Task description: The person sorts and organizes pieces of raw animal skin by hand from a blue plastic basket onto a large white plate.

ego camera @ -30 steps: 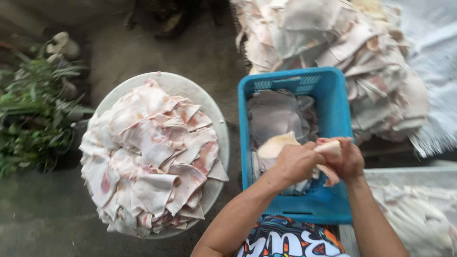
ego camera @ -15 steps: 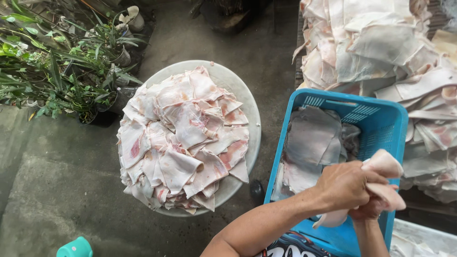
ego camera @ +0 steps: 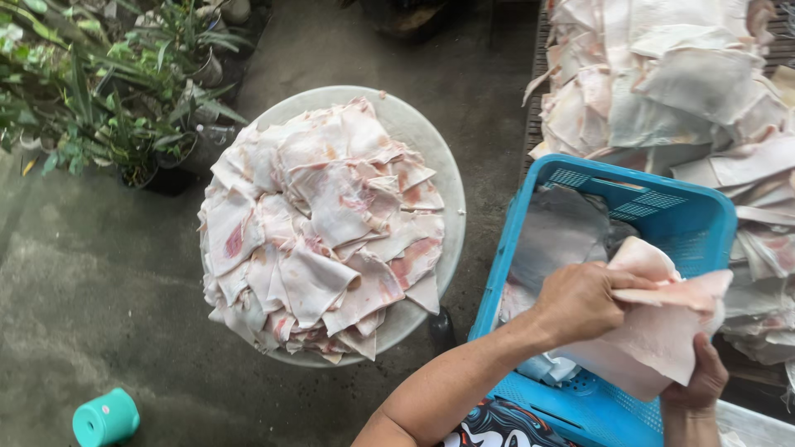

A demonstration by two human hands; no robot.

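Note:
My left hand (ego camera: 580, 302) grips the upper edge of a pale pink-white sheet of raw skin (ego camera: 662, 323) above a blue plastic basket (ego camera: 530, 223). Underneath, my right hand (ego camera: 700, 377) holds the same sheet at its lower right corner. Inside the basket lie more pale sheets (ego camera: 559, 232). To the left, a round white tray (ego camera: 431, 149) carries a heap of similar pink-streaked pieces (ego camera: 319, 223).
A big pile of the same sheets (ego camera: 679, 91) covers a rack at the upper right. Potted green plants (ego camera: 99, 91) stand at the upper left on the concrete floor. A teal cup-like container (ego camera: 105, 416) lies at the lower left.
The view has swung left, so the basket and tray now sit further right. Both hands have lifted the sheet up out of the basket and spread it wider.

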